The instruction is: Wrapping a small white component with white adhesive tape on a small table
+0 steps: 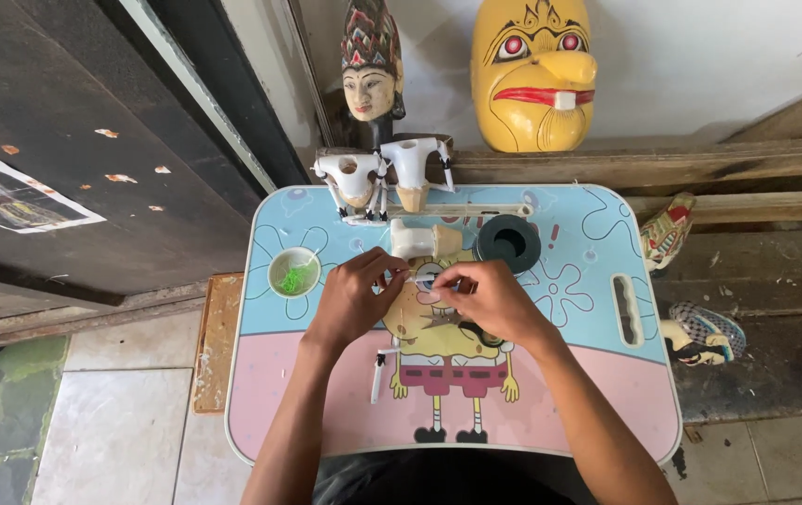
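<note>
My left hand point(356, 295) and my right hand point(485, 297) meet over the middle of a small blue and pink table point(307, 411) with a cartoon picture on its top. Between their fingertips is a thin white stick-like piece point(417, 280), pinched from both ends. What else the fingers hold is hidden. A white and tan carved piece point(421, 239) lies just beyond my hands. A black ring-shaped roll point(508, 241) sits beside it on the right.
A small white bowl of green bits point(294, 272) stands left of my hands. A white stick point(377, 374) lies near the front. Two white carved puppet torsos point(382, 173) stand at the far edge. A carved head point(372, 65) and yellow mask point(533, 70) lean on the wall. Painted puppet heads point(700, 332) lie at right.
</note>
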